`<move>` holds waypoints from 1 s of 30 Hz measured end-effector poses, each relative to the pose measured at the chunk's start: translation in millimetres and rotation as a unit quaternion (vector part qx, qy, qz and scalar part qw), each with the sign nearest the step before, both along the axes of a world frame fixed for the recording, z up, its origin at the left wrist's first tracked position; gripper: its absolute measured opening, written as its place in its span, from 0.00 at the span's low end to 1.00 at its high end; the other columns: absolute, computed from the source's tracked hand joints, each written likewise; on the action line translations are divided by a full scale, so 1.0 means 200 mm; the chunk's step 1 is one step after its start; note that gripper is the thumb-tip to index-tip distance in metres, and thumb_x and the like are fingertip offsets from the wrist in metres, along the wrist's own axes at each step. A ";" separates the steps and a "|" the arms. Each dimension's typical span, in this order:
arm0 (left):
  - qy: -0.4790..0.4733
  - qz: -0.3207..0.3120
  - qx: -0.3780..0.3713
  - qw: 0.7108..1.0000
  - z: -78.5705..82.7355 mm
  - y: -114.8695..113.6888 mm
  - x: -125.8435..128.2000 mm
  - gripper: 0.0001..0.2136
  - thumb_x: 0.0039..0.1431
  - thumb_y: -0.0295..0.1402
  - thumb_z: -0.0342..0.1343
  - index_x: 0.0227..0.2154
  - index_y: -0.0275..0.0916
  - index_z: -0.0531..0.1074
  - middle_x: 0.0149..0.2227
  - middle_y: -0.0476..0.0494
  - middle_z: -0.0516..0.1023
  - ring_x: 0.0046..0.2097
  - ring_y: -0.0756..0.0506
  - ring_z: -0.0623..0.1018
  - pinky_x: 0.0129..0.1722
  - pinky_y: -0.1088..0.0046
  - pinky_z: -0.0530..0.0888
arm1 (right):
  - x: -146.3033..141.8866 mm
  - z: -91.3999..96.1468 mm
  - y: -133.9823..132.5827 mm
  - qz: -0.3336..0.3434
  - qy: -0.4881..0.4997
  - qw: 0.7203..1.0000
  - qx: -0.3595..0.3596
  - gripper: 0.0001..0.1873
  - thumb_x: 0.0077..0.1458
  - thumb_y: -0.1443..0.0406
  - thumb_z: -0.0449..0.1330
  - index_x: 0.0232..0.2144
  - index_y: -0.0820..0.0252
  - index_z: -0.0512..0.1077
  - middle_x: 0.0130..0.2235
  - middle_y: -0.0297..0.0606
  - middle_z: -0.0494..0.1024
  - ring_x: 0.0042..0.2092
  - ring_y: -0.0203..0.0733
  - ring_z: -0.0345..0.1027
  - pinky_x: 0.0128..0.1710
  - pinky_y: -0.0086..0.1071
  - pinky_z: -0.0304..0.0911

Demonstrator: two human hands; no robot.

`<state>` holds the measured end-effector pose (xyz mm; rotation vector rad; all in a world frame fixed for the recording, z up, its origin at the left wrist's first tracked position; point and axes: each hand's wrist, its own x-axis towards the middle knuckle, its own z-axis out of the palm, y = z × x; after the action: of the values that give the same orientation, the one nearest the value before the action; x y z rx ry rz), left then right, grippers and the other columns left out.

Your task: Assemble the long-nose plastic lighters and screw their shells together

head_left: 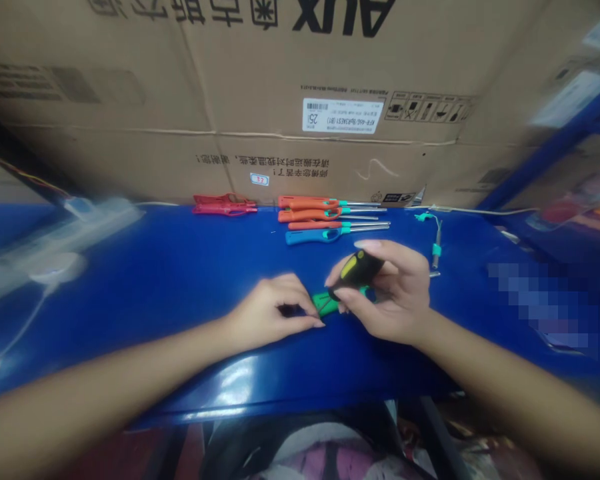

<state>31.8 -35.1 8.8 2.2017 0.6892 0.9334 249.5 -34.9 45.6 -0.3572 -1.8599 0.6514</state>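
Note:
My right hand (397,283) is closed around the black-and-yellow handle of a screwdriver (357,272). The tool is tilted, its thin shaft pointing down and left onto a green lighter (325,303). That lighter lies low over the blue table, partly covered by both hands; a bit of metal tube shows beyond my right hand. My left hand (280,307) pinches the lighter's left end between thumb and fingers. Behind the hands lie several long-nosed lighters, orange ones (307,215) and a blue one (310,237), their metal tubes pointing right.
Red plastic shells (224,205) lie by the cardboard box (260,87) at the back of the blue table (180,260). A metal tube with a teal part (437,248) rests at the right. A blurred power strip (80,233) with a cable (25,327) is on the left.

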 end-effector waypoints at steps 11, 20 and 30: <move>-0.002 0.029 0.042 0.999 0.00 -0.01 0.01 0.11 0.54 0.37 0.70 0.38 0.39 0.80 0.40 0.43 0.82 0.44 0.44 0.79 0.48 0.66 0.75 | 0.04 -0.04 0.02 -0.022 -0.068 0.997 0.024 0.38 0.57 0.72 0.65 0.64 0.43 0.57 0.51 0.41 0.77 0.43 0.46 0.79 0.35 0.41 0.80; 0.054 0.022 0.014 0.998 -0.02 0.00 0.00 0.22 0.57 0.35 0.66 0.54 0.42 0.72 0.53 0.42 0.79 0.55 0.41 0.76 0.58 0.59 0.71 | 0.03 0.03 0.02 -0.084 -0.009 0.996 0.011 0.35 0.56 0.71 0.66 0.61 0.39 0.62 0.50 0.39 0.78 0.36 0.43 0.78 0.24 0.34 0.76; 0.083 0.031 0.025 0.996 -0.02 -0.01 0.00 0.23 0.58 0.34 0.64 0.56 0.41 0.70 0.52 0.40 0.78 0.54 0.40 0.76 0.56 0.58 0.72 | 0.04 -0.03 0.04 -0.060 -0.037 0.997 0.013 0.37 0.57 0.72 0.64 0.63 0.40 0.59 0.52 0.39 0.75 0.42 0.46 0.78 0.29 0.38 0.80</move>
<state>32.0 -37.0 5.1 2.3333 0.8227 0.8129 258.5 -26.2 40.3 -0.4772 -1.8996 0.5383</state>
